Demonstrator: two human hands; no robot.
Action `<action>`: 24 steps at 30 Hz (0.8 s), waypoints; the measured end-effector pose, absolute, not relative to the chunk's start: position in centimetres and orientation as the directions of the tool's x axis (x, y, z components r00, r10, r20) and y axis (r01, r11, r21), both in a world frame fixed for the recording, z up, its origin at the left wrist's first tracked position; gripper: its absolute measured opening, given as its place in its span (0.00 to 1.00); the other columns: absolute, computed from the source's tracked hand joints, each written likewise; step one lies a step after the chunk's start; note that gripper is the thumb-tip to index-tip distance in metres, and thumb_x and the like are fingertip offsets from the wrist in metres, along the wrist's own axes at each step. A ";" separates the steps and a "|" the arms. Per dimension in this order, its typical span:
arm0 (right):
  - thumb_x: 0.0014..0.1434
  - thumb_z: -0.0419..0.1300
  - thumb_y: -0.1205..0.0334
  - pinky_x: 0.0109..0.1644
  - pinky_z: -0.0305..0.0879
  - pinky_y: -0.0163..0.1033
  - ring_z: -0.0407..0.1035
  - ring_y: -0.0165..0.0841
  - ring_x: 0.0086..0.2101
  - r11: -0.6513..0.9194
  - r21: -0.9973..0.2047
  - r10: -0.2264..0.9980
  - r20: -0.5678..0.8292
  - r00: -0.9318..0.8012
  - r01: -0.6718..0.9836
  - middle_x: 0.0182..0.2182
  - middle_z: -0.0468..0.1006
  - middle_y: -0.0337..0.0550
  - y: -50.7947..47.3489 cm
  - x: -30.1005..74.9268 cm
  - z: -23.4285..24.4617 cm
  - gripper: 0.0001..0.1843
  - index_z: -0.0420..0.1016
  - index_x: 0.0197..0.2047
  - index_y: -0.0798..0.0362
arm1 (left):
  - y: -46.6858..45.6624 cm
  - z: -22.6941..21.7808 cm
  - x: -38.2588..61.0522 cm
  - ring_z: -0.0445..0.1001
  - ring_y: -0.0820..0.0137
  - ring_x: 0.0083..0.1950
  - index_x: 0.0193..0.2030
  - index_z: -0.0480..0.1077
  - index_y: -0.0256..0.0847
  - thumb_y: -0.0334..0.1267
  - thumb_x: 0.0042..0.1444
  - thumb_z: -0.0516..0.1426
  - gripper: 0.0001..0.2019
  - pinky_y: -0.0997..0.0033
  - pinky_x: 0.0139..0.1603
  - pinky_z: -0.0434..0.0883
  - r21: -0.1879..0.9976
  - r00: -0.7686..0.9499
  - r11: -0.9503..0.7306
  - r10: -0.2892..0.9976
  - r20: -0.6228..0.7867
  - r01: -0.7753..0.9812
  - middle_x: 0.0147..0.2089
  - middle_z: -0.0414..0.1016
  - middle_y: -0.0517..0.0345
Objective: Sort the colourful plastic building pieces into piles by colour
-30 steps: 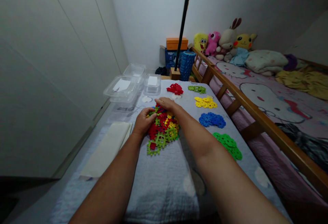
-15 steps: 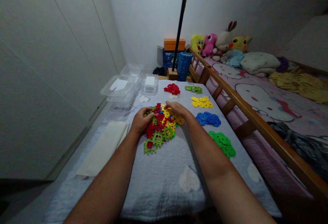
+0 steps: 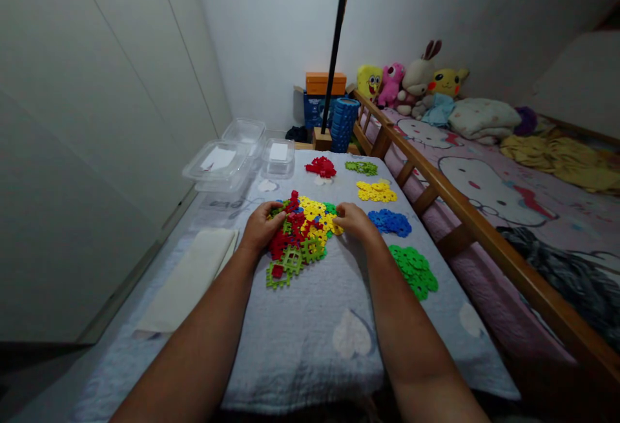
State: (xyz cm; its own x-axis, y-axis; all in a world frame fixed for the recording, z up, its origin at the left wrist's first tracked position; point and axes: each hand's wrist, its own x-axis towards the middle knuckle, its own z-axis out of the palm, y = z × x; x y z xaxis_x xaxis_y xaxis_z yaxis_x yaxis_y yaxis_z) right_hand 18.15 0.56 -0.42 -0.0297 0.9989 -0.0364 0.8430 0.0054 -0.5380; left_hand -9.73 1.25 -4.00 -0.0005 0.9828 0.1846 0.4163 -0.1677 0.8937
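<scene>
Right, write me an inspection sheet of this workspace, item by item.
Surface: pale quilted cover with printed hearts.
Job's things: mixed pile of plastic pieces at centre; red pile, light green pile, yellow pile, blue pile and green pile lie beyond and to its right.
Clutter: clear containers and folded white cloth on the left.
Hands: left hand on the mixed pile's left edge, right hand on its right edge; grip cannot be told.
Cables: nothing seen.
Surroundings: wooden bed rail, plush toys, black pole.

Five sorted colour piles [image 3: 389, 222], one mixed pile [image 3: 303, 232], three clear containers [image 3: 217, 166], four plush toys [image 3: 417, 77].
</scene>
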 end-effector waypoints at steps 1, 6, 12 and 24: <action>0.51 0.64 0.67 0.45 0.66 0.39 0.72 0.37 0.40 -0.015 -0.537 0.998 -0.066 -0.024 0.844 0.39 0.79 0.45 0.4 18.0 -0.5 0.17 0.78 0.46 0.53 | 1.2 -4.0 -9.7 0.77 0.58 0.46 0.47 0.77 0.41 0.51 0.51 0.60 0.21 0.58 0.51 0.74 0.894 0.000 -0.166 0.983 0.182 0.417 0.45 0.80 0.51; 0.50 0.65 0.66 0.36 0.62 0.36 0.69 0.34 0.33 -0.056 -0.596 0.995 -0.100 -0.005 0.801 0.33 0.77 0.38 -0.2 17.5 -0.4 0.19 0.73 0.47 0.50 | 1.2 -3.9 -9.6 0.77 0.59 0.45 0.47 0.77 0.41 0.50 0.51 0.60 0.21 0.59 0.50 0.74 0.898 -0.005 -0.159 0.984 0.177 0.410 0.43 0.80 0.52; 0.49 0.66 0.68 0.34 0.60 0.34 0.69 0.32 0.31 -0.098 -0.602 0.993 -0.108 0.042 0.792 0.32 0.76 0.37 -0.3 17.9 -0.1 0.13 0.74 0.40 0.52 | 1.3 -4.2 -9.6 0.77 0.59 0.44 0.48 0.77 0.40 0.51 0.51 0.60 0.22 0.60 0.48 0.74 0.895 -0.002 -0.160 0.984 0.176 0.416 0.43 0.80 0.52; 0.51 0.63 0.69 0.28 0.57 0.31 0.64 0.26 0.23 -0.089 -0.778 0.988 -0.149 -0.046 0.623 0.20 0.73 0.34 2.5 21.0 3.1 0.01 0.77 0.29 0.56 | 1.4 -4.1 -9.7 0.76 0.60 0.44 0.48 0.77 0.40 0.51 0.51 0.59 0.22 0.60 0.49 0.73 0.892 0.001 -0.162 0.984 0.178 0.423 0.44 0.80 0.51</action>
